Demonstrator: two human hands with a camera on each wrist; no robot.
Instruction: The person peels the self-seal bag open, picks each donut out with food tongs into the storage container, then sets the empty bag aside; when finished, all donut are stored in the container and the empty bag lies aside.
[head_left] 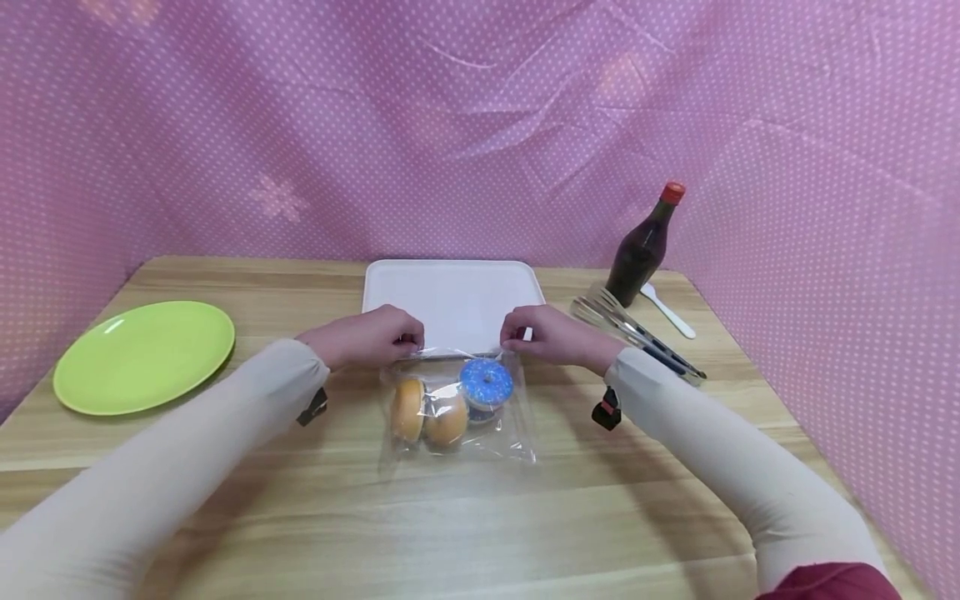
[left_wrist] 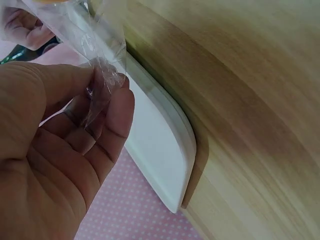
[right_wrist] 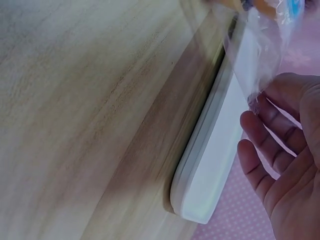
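Observation:
A clear plastic bag (head_left: 495,446) is held up by its two top corners in front of the white tray (head_left: 453,296). Inside it are two bun-like pieces (head_left: 408,410) with golden-brown crusts and a donut (head_left: 487,382) with blue icing and sprinkles. A darker round piece shows partly beneath the donut. My left hand (head_left: 367,336) pinches the left corner, the film bunched between thumb and fingers in the left wrist view. At the other corner, my right hand (head_left: 558,336) pinches the film between thumb and index finger, its other fingers loosely bent.
A lime-green plate (head_left: 146,357) lies at the left of the wooden table (head_left: 360,533). To the right stand a dark bottle (head_left: 639,254) with a red cap, metal tongs (head_left: 637,333) with black grips, and a white plastic utensil (head_left: 669,311). Pink dotted cloth (head_left: 480,125) hangs behind.

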